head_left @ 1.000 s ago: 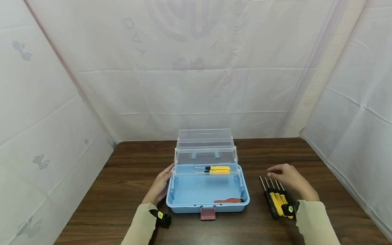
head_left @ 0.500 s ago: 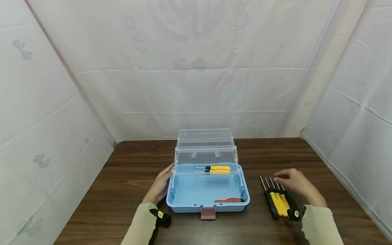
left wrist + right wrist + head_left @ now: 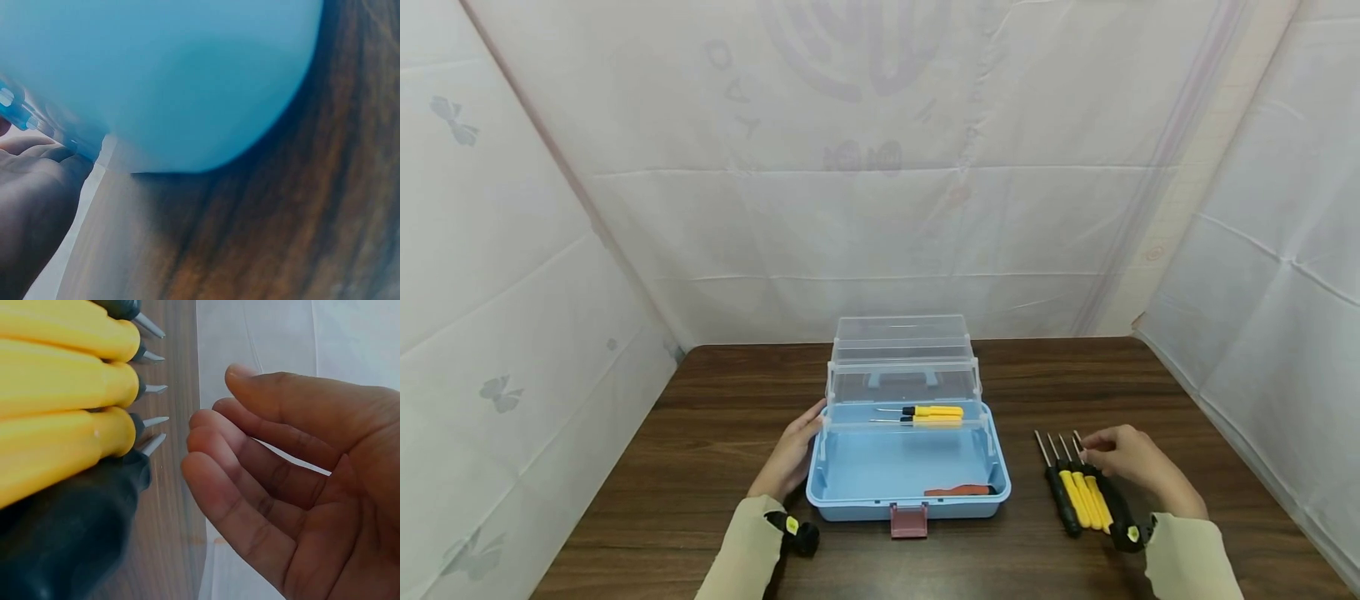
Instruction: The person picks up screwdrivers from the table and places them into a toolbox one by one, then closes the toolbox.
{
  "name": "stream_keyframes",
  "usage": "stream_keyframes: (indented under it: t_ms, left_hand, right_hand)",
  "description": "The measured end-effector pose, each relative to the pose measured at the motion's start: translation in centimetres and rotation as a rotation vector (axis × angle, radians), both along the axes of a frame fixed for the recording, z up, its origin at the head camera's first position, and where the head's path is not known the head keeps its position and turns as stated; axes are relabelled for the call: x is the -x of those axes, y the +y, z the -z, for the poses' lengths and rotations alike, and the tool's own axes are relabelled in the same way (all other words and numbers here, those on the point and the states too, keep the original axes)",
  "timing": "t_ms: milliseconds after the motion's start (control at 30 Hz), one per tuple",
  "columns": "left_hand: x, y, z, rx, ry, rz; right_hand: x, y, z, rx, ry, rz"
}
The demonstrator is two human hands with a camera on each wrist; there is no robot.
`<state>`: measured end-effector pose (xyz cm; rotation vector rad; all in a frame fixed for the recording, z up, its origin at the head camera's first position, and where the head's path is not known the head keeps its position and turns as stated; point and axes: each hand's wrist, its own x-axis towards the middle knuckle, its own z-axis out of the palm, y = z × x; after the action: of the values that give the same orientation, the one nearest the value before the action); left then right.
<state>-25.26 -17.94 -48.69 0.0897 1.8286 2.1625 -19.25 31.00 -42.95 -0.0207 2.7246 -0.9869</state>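
Observation:
In the head view a blue toolbox (image 3: 887, 467) stands with its lid raised. My left hand (image 3: 792, 458) holds its left side near the back corner; the left wrist view shows the fingers (image 3: 37, 159) against the box's edge, partly hidden. At right, several screwdrivers with yellow or black handles lie side by side, among them a black-handled screwdriver (image 3: 1063, 500) and a yellow-handled screwdriver (image 3: 1078, 497). Over the shafts at the right end of this row is my right hand (image 3: 1131, 461). In the right wrist view its fingers are loosely bent, with nothing between them and the thumb.
Two small yellow-handled screwdrivers (image 3: 934, 411) lie in the toolbox's clear tray (image 3: 850, 414). An orange-handled tool (image 3: 958, 491) lies at the box's front right. A pink latch (image 3: 909, 522) hangs down in front. White sheeting (image 3: 895, 233) surrounds the wooden table (image 3: 722, 392).
My right hand has moved to the right and toward me, from above the screwdriver tips to the row's right end. The left hand and the toolbox stay in place.

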Motion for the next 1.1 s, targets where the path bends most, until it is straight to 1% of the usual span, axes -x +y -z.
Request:
stream_keyframes:
  t_ms: [133,367,567,700,900,1100]
  left_hand:
    - [0.1,0.0,0.0,0.002,-0.001,-0.006]
    - [0.1,0.0,0.0,0.014,-0.002,-0.006]
    - [0.1,-0.1,0.1,0.026,-0.016,-0.016]
    - [0.1,-0.1,0.2,0.023,-0.014,-0.013]
    - [0.1,-0.1,0.2,0.033,-0.013,-0.006]
    - [0.0,-0.1,0.1,0.014,-0.004,0.003]
  right_hand:
    - [-0.2,0.2,0.0,0.006,-0.030,0.001]
    - [-0.5,0.3,0.2,0.026,-0.069,0.029]
    - [-0.6,0.2,0.5,-0.007,-0.087,0.053]
    - [-0.6,0.1,0.7,-0.039,-0.084,0.063]
    - [-0.6,0.0,0.9,-0.040,-0.080,0.078]
    - [-0.7,-0.3,1.1,-0.069,-0.044,0.074]
